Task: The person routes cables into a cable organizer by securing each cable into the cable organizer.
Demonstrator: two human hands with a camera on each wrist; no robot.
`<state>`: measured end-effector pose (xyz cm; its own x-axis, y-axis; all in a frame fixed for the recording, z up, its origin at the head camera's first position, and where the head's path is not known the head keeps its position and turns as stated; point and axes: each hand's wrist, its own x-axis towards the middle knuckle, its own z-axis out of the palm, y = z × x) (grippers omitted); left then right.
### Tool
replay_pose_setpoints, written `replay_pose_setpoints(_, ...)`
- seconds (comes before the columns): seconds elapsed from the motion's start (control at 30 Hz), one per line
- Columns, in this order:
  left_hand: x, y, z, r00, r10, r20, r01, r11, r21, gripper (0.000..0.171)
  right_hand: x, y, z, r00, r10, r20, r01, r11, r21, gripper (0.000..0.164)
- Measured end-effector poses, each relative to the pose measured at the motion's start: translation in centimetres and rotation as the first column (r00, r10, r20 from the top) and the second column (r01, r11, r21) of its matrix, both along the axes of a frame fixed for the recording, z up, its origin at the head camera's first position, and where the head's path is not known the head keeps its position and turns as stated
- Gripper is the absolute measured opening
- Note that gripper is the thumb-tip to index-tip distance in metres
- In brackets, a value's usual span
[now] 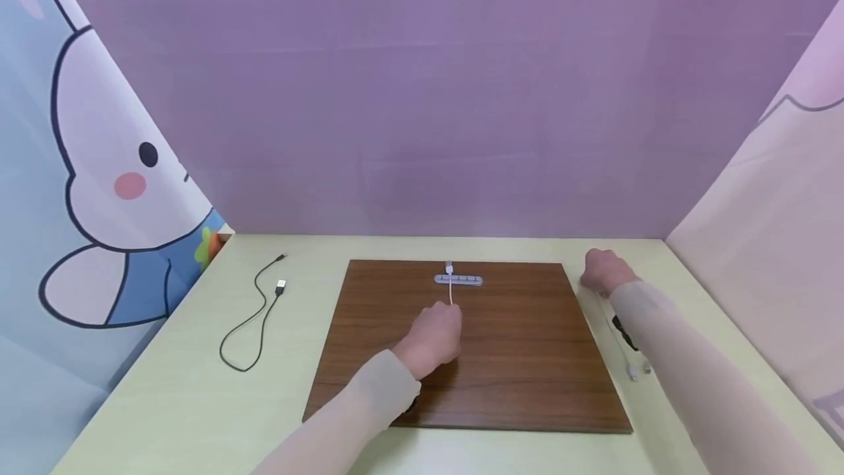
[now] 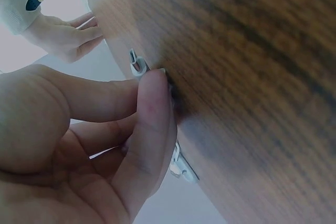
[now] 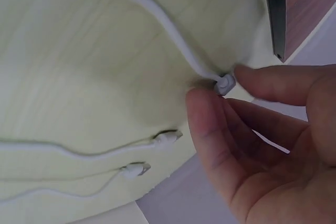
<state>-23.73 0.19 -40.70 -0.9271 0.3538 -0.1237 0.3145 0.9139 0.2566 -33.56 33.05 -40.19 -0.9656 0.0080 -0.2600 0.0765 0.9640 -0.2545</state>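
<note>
My left hand [image 1: 430,337] is over the wooden board and pinches a white cable [image 1: 451,293] between thumb and finger. Its small metal-tipped connector [image 2: 137,63] pokes out past the thumb in the left wrist view. From there the cable runs up to a pale cable clip strip [image 1: 471,281] near the board's back edge, where its USB plug [image 1: 450,267] sticks out beyond the strip. Off the board's right side, my right hand [image 1: 605,270] has thumb and finger about the plug [image 3: 224,85] of a second white cable [image 3: 170,29] on the table.
The brown wooden board [image 1: 514,365] lies mid-table. A black USB cable [image 1: 239,325] curves on the table to its left. Two more white plugs, one a slim connector [image 3: 167,139] and one beside it [image 3: 135,169], lie near my right hand. A purple cloth [image 1: 422,108] hangs behind.
</note>
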Motion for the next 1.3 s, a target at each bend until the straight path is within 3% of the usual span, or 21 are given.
replay_pose_setpoints(0.3,0.3,-0.2,0.0,1.0,-0.007,-0.001,0.007,0.999,0.039,0.001,0.0,-0.6,-0.2,1.0,-0.025,-0.006,0.025,0.999,-0.046,0.012)
replay_pose_setpoints(0.5,0.4,0.0,-0.1,1.0,-0.019,0.002,0.019,0.998,0.053,0.007,0.1,0.1,-0.6,1.0,-0.001,-0.002,0.001,0.993,-0.12,0.013)
replay_pose_setpoints(0.6,0.6,0.0,0.1,1.0,-0.009,0.015,0.008,0.998,0.068,0.008,0.2,0.2,-0.7,0.999,0.035,-0.009,-0.036,0.983,-0.18,0.013)
replay_pose_setpoints(0.7,0.7,-0.1,0.1,1.0,0.001,0.013,-0.002,0.997,0.082,0.009,0.5,0.1,-0.6,0.997,0.075,-0.029,-0.079,0.969,-0.233,0.03)
replay_pose_setpoints(0.93,0.6,-0.4,-0.1,0.999,0.026,0.043,-0.032,0.99,0.138,0.017,1.2,-1.3,-0.4,0.992,0.087,-0.091,-0.111,0.943,-0.313,0.023)
replay_pose_setpoints(1.3,0.6,-0.6,0.2,0.989,0.055,0.135,-0.083,0.974,0.211,0.015,2.4,-3.3,1.0,0.977,0.137,-0.161,-0.191,0.898,-0.396,0.029)
